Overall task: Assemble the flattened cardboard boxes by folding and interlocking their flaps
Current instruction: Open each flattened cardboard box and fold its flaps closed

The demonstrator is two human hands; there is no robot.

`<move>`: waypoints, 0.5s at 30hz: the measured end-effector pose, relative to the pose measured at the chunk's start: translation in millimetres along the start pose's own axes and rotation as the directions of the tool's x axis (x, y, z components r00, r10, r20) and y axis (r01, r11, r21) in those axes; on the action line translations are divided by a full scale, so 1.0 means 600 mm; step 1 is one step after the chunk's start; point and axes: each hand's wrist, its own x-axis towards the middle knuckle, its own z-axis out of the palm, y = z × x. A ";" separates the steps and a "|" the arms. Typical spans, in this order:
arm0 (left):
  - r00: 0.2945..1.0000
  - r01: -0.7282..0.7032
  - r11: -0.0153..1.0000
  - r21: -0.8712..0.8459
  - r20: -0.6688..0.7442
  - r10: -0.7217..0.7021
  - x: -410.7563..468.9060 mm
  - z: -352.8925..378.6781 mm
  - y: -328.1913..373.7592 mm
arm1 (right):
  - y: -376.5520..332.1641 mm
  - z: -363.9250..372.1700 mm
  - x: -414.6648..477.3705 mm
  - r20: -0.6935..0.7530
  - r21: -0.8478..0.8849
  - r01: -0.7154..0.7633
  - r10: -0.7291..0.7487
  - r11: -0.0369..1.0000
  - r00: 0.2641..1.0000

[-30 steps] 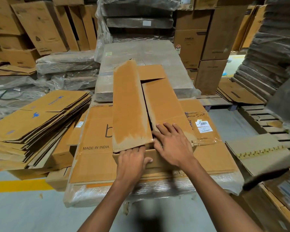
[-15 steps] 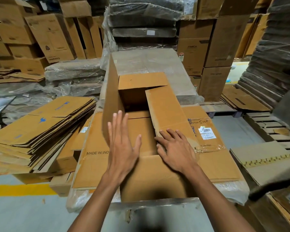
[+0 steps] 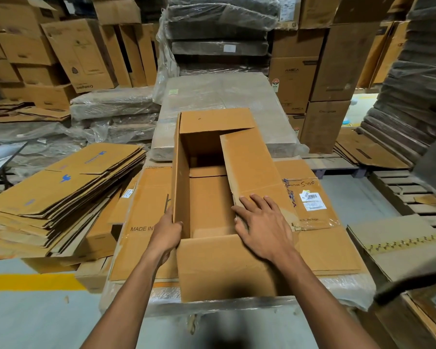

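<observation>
We are clamping left grip (image 3: 167,231) round left wall (image 3: 181,187) of open box (image 3: 219,270); right grip (image 3: 262,229), fingers spread flat, is pressing right flap (image 3: 252,165). Box standing between 2 grips.

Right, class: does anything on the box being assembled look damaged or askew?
Yes. The right flap under the right hand is scuffed pale, its near edge looks ragged, and it slants across the opening of the box.

box (image 3: 227,268) interior partly hidden by flap (image 3: 252,167), label (image 3: 312,201) illegible
</observation>
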 end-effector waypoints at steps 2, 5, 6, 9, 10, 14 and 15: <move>0.999 -0.008 1.000 0.027 0.044 0.007 -0.002 -0.001 0.011 | 0.001 0.000 0.001 0.000 0.006 -0.004 0.004 1.000 1.000; 0.999 -0.014 0.998 0.060 0.048 0.012 -0.005 0.000 0.018 | 0.000 -0.005 0.008 0.017 0.036 -0.015 0.014 0.999 1.000; 1.000 -0.014 0.998 0.061 0.028 0.012 -0.006 0.002 0.019 | -0.003 -0.009 0.013 0.033 0.051 -0.018 0.016 0.999 0.999; 0.999 -0.030 0.998 0.058 -0.038 0.032 -0.028 0.022 0.025 | -0.041 -0.027 0.031 0.051 0.237 -0.004 -0.008 0.971 0.999; 0.998 -0.046 0.998 0.053 -0.031 0.048 -0.038 0.031 0.025 | -0.065 -0.032 0.038 0.042 0.333 0.010 -0.025 0.943 0.999; 0.961 -0.187 0.982 0.009 0.211 0.181 -0.103 0.082 0.010 | -0.155 -0.039 0.076 0.148 0.612 -0.134 0.053 0.779 0.987; 0.941 -0.216 0.976 -0.022 0.262 0.214 -0.119 0.092 0.007 | -0.166 -0.035 0.086 0.185 0.599 -0.166 0.066 0.783 0.981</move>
